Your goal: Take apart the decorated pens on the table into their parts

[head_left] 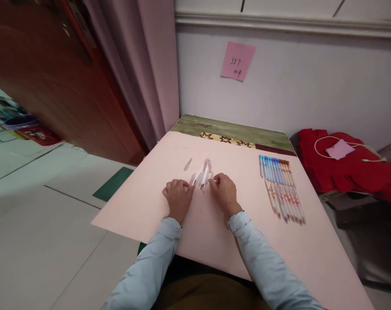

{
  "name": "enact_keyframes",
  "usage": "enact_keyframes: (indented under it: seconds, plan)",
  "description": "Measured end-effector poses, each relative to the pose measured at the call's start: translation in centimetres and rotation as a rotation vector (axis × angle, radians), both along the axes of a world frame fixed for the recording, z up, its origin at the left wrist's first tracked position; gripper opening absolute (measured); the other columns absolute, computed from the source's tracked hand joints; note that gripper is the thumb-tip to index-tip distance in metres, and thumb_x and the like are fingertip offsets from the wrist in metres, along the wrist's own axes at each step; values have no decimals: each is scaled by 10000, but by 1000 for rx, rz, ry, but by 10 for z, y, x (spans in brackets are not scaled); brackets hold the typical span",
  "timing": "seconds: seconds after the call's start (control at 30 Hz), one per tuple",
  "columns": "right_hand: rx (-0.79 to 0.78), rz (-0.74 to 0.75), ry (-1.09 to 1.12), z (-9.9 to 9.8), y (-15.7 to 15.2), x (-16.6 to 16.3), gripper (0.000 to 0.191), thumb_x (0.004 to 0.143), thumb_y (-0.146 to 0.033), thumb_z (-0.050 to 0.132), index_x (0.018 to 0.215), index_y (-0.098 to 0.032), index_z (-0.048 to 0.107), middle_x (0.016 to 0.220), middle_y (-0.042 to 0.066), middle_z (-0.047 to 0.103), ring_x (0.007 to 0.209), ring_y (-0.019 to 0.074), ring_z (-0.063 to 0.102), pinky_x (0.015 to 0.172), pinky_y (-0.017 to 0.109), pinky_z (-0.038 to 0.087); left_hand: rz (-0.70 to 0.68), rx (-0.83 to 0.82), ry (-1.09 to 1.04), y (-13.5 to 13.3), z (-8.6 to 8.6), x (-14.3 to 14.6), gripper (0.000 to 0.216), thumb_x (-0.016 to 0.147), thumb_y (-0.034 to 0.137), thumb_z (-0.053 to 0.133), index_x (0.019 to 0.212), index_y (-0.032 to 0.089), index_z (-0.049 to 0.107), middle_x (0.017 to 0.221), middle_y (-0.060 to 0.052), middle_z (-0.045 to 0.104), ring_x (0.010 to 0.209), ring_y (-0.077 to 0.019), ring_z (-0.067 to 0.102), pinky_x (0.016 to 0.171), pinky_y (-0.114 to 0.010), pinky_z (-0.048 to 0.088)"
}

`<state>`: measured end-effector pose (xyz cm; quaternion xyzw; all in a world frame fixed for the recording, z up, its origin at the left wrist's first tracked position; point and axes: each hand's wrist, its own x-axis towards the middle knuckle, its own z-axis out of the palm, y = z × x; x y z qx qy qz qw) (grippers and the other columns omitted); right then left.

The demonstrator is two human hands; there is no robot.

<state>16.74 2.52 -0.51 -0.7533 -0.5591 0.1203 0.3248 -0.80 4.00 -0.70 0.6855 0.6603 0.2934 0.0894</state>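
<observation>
A small pile of pen parts (206,171) lies on the pale pink tabletop, made up of white refills with dark tips and clear, pinkish pieces. On the pile's left side rests my left hand (178,196), fingers curled together at the edge of the pieces. My right hand (225,193) is at the opposite side, thumb and fingertips closed by the pile's right edge. What either hand pinches is too small to make out. Just beyond the left hand, a separate clear piece (188,164) lies apart from the pile.
Several pens (281,185) with blue and brown ends lie in a row on the right of the table (247,241). Behind them a red cloth (311,168) holds a pink note (340,149) and a white cord. A wall stands behind, a curtain (134,64) and door (53,64) at left.
</observation>
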Motion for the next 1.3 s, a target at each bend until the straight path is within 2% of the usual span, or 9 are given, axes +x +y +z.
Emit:
enact_keyframes:
  seconds: [0.27, 0.43, 0.5, 0.83, 0.93, 1.03, 1.13, 1.2, 1.3]
  plan:
    - [-2, -39, -58, -1, -6, 4, 144, 873, -227, 530, 975, -184, 621, 877, 48, 662, 746, 176, 575, 664, 276, 373, 64, -4, -181, 3, 1, -5, 164, 843, 363, 598, 764, 219, 594, 832, -51, 652, 933, -267, 560, 873, -438, 374]
    - [63, 127, -63, 2, -16, -6, 142, 919, -275, 534, 839, -198, 622, 835, 29, 642, 717, 152, 568, 658, 259, 376, -27, 21, -734, 1, 2, -7, 174, 866, 391, 587, 891, 219, 568, 771, -10, 625, 719, -172, 576, 681, -305, 458]
    - [34, 204, -90, 4, -19, -14, 164, 919, -300, 568, 803, -201, 626, 820, 25, 637, 713, 148, 578, 650, 254, 375, -87, 22, -864, -2, 4, -6, 205, 852, 403, 621, 916, 214, 581, 782, -8, 630, 703, -155, 583, 644, -275, 465]
    - [-111, 228, -288, 5, -23, -29, 200, 968, -267, 513, 881, -176, 669, 921, 88, 683, 725, 172, 638, 612, 258, 384, -156, 8, -992, -5, 3, -6, 251, 817, 364, 680, 997, 189, 693, 879, -47, 718, 797, -169, 660, 748, -299, 530]
    - [13, 222, -112, 3, -26, -29, 163, 934, -270, 539, 840, -180, 636, 870, 71, 686, 727, 170, 644, 649, 258, 430, -181, 12, -1014, -5, 1, -7, 228, 796, 342, 706, 968, 193, 699, 921, -57, 727, 853, -183, 675, 802, -322, 539]
    - [134, 208, 333, 1, -28, -31, 176, 922, -339, 523, 828, -200, 578, 755, 23, 666, 651, 149, 639, 631, 252, 476, -201, 22, -1020, -6, -1, -7, 210, 778, 328, 726, 938, 194, 696, 901, -56, 727, 840, -187, 678, 808, -335, 545]
    - [154, 194, 755, 2, -28, -32, 195, 880, -406, 554, 876, -212, 550, 700, -12, 631, 553, 132, 602, 531, 241, 480, -251, 29, -995, -7, 0, -6, 203, 759, 324, 742, 908, 194, 695, 880, -53, 725, 822, -188, 677, 811, -341, 547]
    - [166, 210, 884, 5, -27, -32, 221, 847, -413, 587, 932, -209, 573, 706, -20, 623, 532, 123, 573, 504, 241, 475, -290, 31, -951, -8, 3, -6, 190, 756, 320, 743, 890, 194, 697, 856, -47, 720, 799, -181, 670, 793, -332, 544]
    - [188, 234, 904, 11, -27, -31, 231, 844, -410, 585, 936, -201, 623, 676, -22, 611, 535, 120, 552, 522, 249, 487, -352, 12, -865, -12, 9, -4, 153, 771, 315, 730, 867, 202, 693, 827, -41, 721, 768, -176, 666, 753, -313, 533]
